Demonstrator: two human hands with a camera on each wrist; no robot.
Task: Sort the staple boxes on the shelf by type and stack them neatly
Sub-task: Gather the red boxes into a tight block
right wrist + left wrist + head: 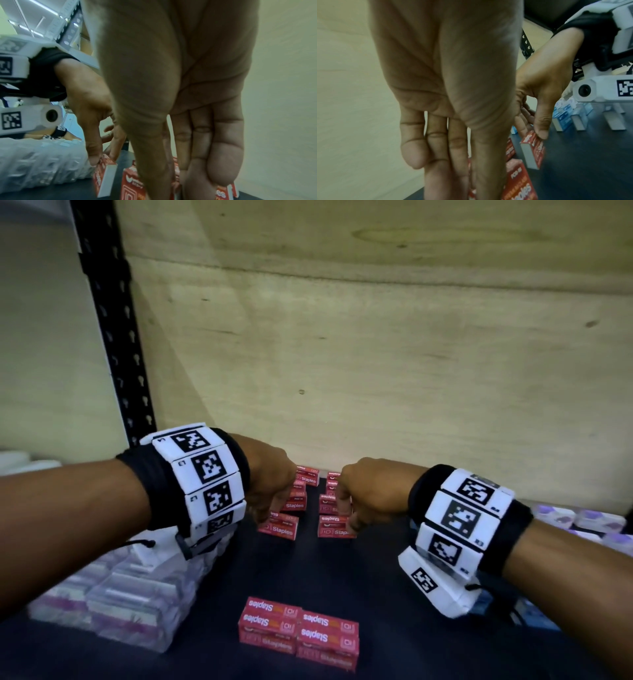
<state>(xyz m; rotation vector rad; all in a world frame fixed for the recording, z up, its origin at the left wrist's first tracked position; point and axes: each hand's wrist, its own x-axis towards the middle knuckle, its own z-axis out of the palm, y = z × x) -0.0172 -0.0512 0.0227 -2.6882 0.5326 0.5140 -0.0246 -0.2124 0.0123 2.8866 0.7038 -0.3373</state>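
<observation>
Head view shows both hands at work at 12 o'clock on the dark shelf (376,577), where red staple boxes run in two rows. The left hand (270,484) pinches a box of the left row (278,526) between thumb and fingers; the right hand (363,491) grips the front box of the right row (337,527) likewise. A squared stack of red boxes (298,632) waits at 6 o'clock. Gathering seems under way; next, I'd judge, each box needs lifting clear and setting flush onto that stack.
</observation>
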